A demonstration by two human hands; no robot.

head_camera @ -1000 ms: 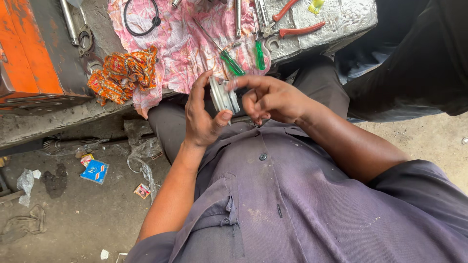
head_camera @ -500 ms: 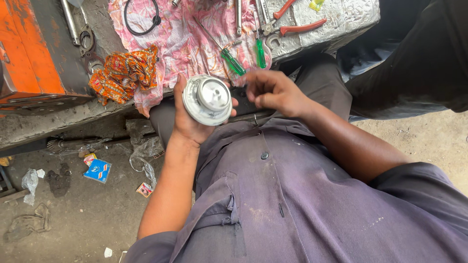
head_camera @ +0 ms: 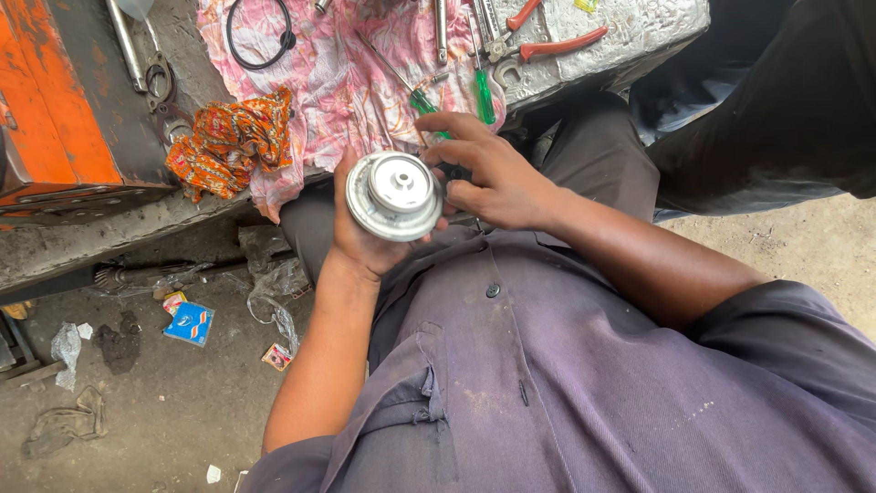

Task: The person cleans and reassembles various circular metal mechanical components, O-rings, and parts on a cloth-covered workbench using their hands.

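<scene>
One round metal part (head_camera: 394,194), shiny, with a raised white hub at its centre, held face-up in the left hand (head_camera: 360,239): palm behind and beneath, fingers curled round the rim, thumb along the left edge. Right hand (head_camera: 488,175) just beside it on the right, fingers bent and close together, tips touching the part's right edge; whether pinching something small there, cannot tell. Both hands above the lap, over a purple-grey shirt (head_camera: 566,383). Beyond the hands, one pink flowered cloth (head_camera: 338,73) spread over a grey slab (head_camera: 630,36), carrying the tools: two green-handled screwdrivers (head_camera: 483,91), lying near each other, one partly hidden by the right hand; one pair of red-handled pliers (head_camera: 552,41); one spanner end (head_camera: 505,71) just below the pliers; one black rubber ring (head_camera: 260,36) at the cloth's upper left. One crumpled orange patterned rag (head_camera: 228,141) at the cloth's left edge, touching it. Left of that, one orange-painted metal body (head_camera: 46,100) with a steel rod (head_camera: 128,50) lying on its dark top. Below, bare dusty concrete ground (head_camera: 137,411), littered: one blue packet (head_camera: 190,322), one small red-and-white wrapper (head_camera: 276,356), scraps of clear plastic (head_camera: 274,306), one dark rag (head_camera: 117,342). Outdoors by daylight, sandy ground (head_camera: 803,256) at right.
</scene>
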